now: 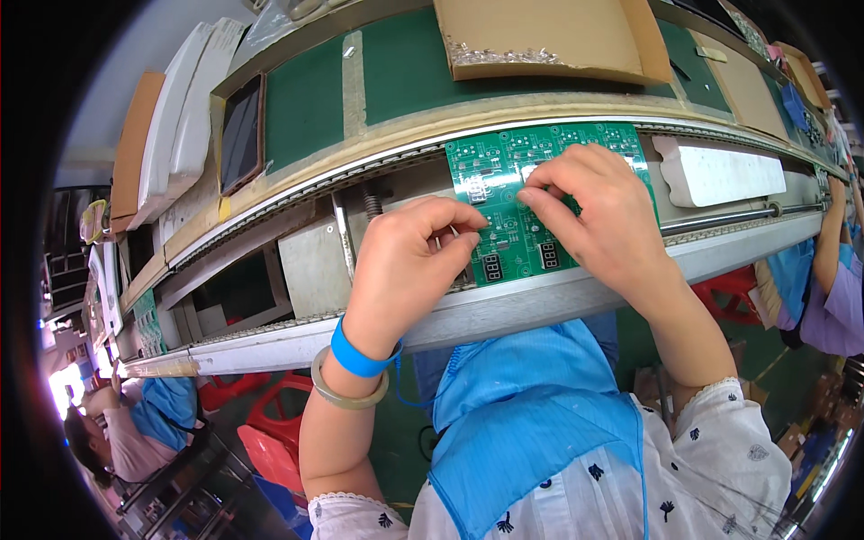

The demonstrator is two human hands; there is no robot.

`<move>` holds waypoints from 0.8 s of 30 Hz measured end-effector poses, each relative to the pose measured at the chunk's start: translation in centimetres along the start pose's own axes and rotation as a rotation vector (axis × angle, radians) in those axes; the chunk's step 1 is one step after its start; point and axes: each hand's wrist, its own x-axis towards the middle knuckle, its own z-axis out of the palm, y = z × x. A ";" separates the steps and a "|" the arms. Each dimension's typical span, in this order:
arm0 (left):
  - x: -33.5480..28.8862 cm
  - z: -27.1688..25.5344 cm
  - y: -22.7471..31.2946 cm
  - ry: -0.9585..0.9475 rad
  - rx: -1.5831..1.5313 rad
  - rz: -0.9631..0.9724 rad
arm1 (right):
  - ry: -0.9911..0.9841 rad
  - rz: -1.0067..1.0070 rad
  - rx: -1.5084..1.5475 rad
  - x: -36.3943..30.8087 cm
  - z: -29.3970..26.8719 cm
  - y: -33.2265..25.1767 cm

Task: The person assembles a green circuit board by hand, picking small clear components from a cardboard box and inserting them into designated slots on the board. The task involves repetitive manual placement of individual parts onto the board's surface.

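A green circuit board panel (519, 263) lies across the rails of a conveyor in front of me. Small seven-segment displays (492, 266) sit along its near edge. My left hand (421, 256) is over the board's left side, thumb and fingers bent together in a pinch; whatever is between the tips is too small to make out. Above the middle of the board, my right hand (598, 211) pinches too, its fingertips close to the board surface, with any part in them hidden. A blue wrist strap (359, 353) with a cord and a bangle circle my left wrist.
Beyond the conveyor, a cardboard box (549, 36) holds many small clear parts. A dark tablet-like panel (243, 133) stands at the left, near white foam pieces (184, 108). White foam (724, 173) lies right of the board. Other people sit at both sides; red stools (274, 432) stand below.
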 end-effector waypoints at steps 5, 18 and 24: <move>-0.1 0.1 -0.2 0.014 0.033 0.014 | 0.006 0.019 0.039 -0.3 0.3 0.3; -0.2 0.3 0.2 0.011 0.071 0.021 | 0.020 0.006 0.039 -0.3 0.3 0.6; -0.4 0.6 0.3 0.030 0.122 0.052 | 0.021 0.004 0.038 -0.4 0.3 0.7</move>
